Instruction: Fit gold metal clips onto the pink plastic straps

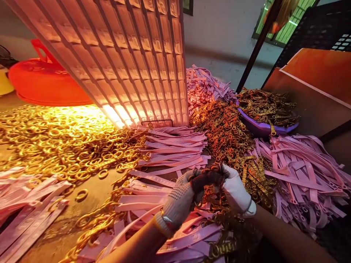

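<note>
Both my hands wore knitted work gloves and met low in the middle of the view, just above a worktop crowded with parts. My left hand was curled shut, its dark-tipped fingers pinching a small cluster of gold clasps at the top of a tangled bunch. My right hand was closed too, gripping the same cluster from the other side, so the two hands touched at the fingertips. Below them a chain of gold clasps hung down onto pink straps that lay fanned across the worktop. Behind my hands rose a long heap of linked clasps, running back toward a purple tray piled with more of them. To the right lay a thick mound of pink straps, and another pile of them sat further back. To the left, loose gold rings spread widely over the worktop, glowing under a bright light. A tall white gridded rack leaned in from above them, with an orange plastic basket beside it at the far left.
</note>
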Tool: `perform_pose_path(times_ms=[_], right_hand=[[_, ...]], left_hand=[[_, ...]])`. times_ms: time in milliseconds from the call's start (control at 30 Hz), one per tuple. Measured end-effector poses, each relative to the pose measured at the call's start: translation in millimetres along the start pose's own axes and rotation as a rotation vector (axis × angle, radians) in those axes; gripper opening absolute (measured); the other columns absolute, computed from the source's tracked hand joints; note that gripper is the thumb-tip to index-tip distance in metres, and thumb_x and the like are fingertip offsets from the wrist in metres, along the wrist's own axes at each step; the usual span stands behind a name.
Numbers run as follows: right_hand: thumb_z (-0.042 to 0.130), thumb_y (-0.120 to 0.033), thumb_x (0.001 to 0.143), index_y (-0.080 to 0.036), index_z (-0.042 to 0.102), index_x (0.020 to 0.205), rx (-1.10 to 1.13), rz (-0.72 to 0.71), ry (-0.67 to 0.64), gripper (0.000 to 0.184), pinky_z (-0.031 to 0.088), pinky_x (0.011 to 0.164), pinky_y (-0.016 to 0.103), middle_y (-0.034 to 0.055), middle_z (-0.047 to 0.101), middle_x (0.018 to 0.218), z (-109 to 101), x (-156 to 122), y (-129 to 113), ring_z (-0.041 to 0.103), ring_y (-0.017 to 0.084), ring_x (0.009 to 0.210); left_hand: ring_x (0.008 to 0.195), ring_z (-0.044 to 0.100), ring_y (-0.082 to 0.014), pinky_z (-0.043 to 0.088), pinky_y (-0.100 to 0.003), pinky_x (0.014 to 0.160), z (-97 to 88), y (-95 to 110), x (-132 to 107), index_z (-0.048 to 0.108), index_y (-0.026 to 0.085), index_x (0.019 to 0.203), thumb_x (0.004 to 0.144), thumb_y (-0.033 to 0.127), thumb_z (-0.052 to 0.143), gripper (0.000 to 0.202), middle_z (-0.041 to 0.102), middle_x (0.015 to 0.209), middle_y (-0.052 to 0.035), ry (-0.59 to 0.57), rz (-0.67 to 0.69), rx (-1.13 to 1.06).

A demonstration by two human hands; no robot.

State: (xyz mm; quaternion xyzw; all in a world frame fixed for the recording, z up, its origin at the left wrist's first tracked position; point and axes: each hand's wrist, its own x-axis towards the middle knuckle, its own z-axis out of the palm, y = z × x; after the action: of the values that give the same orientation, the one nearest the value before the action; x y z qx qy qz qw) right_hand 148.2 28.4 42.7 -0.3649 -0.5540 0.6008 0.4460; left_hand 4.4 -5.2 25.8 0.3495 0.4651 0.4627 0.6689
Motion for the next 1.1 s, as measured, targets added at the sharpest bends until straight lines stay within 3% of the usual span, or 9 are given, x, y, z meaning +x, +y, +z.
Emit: perform_pose_path(times_ms=[133,233,433,533,667,800,900,1000,1100], right_hand=[[0.053,-0.028,0.089,-0.02,0.064,0.117,-0.525,-0.233,-0.084,0.031,0.051,0.094,0.038,0.009,0.069,0.107,-15.4,-6.5,-10.1,0.062,0.024,0.103],[0.05,-0.019,0.085,-0.017,0.062,0.114,-1.082,-0.257,-0.09,0.032,0.05,0.088,0.037,0.0117,0.068,0.103,-20.1,-10.2,-15.0,0.062,0.025,0.097],[0.059,-0.017,0.073,-0.017,0.061,0.088,-1.658,-0.263,-0.197,0.015,0.042,0.065,0.032,0.0101,0.064,0.081,-9.0,-17.8,-11.8,0.061,0.025,0.076],[0.058,-0.02,0.08,-0.017,0.06,0.088,-1.626,-0.224,-0.156,0.009,0.04,0.065,0.031,0.0123,0.066,0.084,-2.2,-25.8,0.4,0.061,0.025,0.077],[0.059,-0.024,0.087,-0.016,0.059,0.096,-1.253,0.069,-0.119,0.012,0.04,0.062,0.025,0.0053,0.066,0.074,5.7,-25.8,18.1,0.059,0.018,0.067],[0.054,-0.027,0.092,-0.017,0.062,0.091,-0.87,0.071,-0.1,0.013,0.046,0.066,0.024,0.0043,0.067,0.076,-11.3,-6.0,21.8,0.06,0.017,0.071],[0.048,-0.031,0.094,-0.015,0.064,0.092,-0.701,-0.072,0.052,0.023,0.05,0.077,0.029,0.0061,0.067,0.08,-37.5,7.1,21.3,0.062,0.02,0.08],[0.046,-0.031,0.094,-0.015,0.067,0.097,-0.653,-0.12,0.103,0.026,0.052,0.082,0.032,0.0065,0.069,0.083,-54.0,9.8,24.1,0.063,0.021,0.083],[0.051,-0.027,0.092,-0.018,0.068,0.101,-0.705,-0.078,0.021,0.021,0.052,0.08,0.031,0.0046,0.07,0.078,-53.9,5.4,27.2,0.063,0.022,0.082]], left_hand=[[0.036,0.035,-0.0068,0.028,-0.018,0.034,-5.2,2.4,-1.0,0.056,0.017,0.075,0.085,0.05,0.06,0.035,0.045,0.046,0.0046,-0.011,0.085,0.074],[0.036,0.035,-0.0058,0.029,-0.016,0.034,-5.1,6.4,-2.5,0.055,0.017,0.073,0.084,0.045,0.061,0.031,0.045,0.046,0.0052,-0.042,0.122,0.167],[0.037,0.032,-0.004,0.028,-0.014,0.035,-7.2,1.2,6.5,0.047,0.019,0.069,0.073,0.041,0.065,0.029,0.044,0.049,0.0055,-0.099,-0.22,-0.218],[0.038,0.034,-0.0034,0.028,-0.013,0.037,-7.3,-2.3,10.6,0.045,0.018,0.067,0.064,0.035,0.072,0.032,0.043,0.049,0.0063,0.003,-0.348,-0.343],[0.039,0.034,-0.0038,0.029,-0.013,0.039,-8.9,-1.4,12.1,0.048,0.019,0.074,0.06,0.037,0.076,0.036,0.042,0.051,0.0083,0.065,-0.246,-0.282],[0.042,0.039,-0.0088,0.033,-0.02,0.042,-28.4,6.8,36.6,0.054,0.019,0.071,0.082,0.052,0.057,0.034,0.048,0.053,0.0033,-0.023,-0.015,0.332],[0.074,0.064,-0.0187,0.05,-0.029,0.069,-47.3,9.4,72.8,0.069,0.017,0.086,0.091,0.04,0.048,0.032,0.068,0.08,-0.0066,0.083,0.298,1.006],[0.102,0.065,-0.0281,0.049,-0.038,0.091,-54.0,-2.7,102.4,0.071,0.015,0.112,0.088,0.029,0.052,0.034,0.071,0.107,-0.0135,0.129,0.323,1.229],[0.098,0.066,-0.0296,0.05,-0.04,0.087,-47.8,-21.9,112.8,0.069,0.017,0.118,0.081,0.021,0.058,0.039,0.065,0.119,-0.0157,0.099,0.286,1.302]])
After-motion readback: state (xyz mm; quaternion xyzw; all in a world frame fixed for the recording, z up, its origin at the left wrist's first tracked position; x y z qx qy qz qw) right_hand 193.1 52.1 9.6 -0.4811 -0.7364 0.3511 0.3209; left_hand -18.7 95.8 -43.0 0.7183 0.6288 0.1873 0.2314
